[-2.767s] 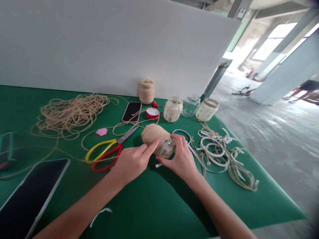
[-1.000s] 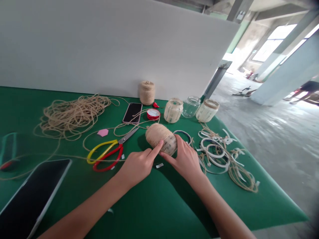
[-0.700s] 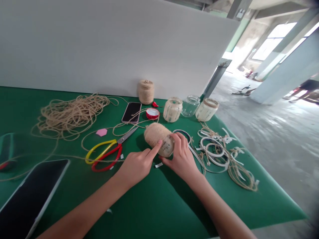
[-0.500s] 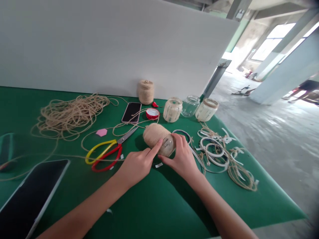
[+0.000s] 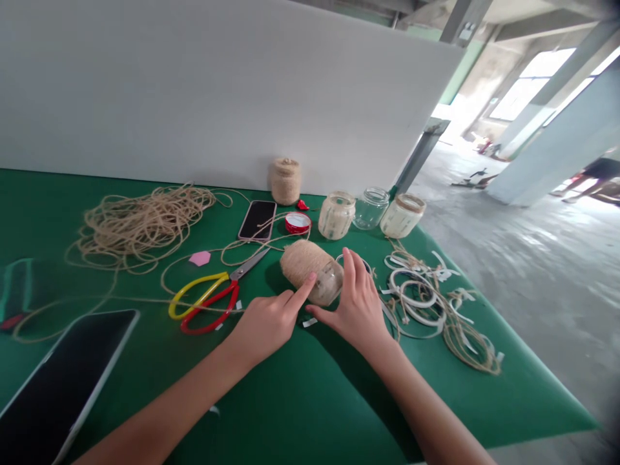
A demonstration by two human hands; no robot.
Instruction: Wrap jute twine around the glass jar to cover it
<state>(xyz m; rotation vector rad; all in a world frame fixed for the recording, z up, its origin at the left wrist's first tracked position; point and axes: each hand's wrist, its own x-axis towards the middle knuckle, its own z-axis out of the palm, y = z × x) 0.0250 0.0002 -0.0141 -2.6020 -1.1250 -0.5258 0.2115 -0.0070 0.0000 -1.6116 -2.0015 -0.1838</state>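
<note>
A jar wound in jute twine [image 5: 303, 266] lies on its side on the green table top [image 5: 300, 400], with its bare glass end [image 5: 329, 283] facing right. My left hand [image 5: 264, 320] is to its near left, the index fingertip pressed on the twine near the glass end. My right hand [image 5: 355, 302] stands at the glass end, fingers raised and spread, the thumb low beside the jar. Yellow-and-red handled scissors [image 5: 206, 302] lie left of my left hand.
A tangled jute pile [image 5: 140, 226], a phone [image 5: 256, 220], a tablet [image 5: 62, 381], a red lid [image 5: 298, 223], several jars [image 5: 371, 208] and white strip loops [image 5: 416, 298] lie on the table. A white board stands behind it. A person [image 5: 598, 173] is far right.
My right hand has opened, its fingers lifting away from the jar's glass end. The jar stays in about the same place under my left index finger.
</note>
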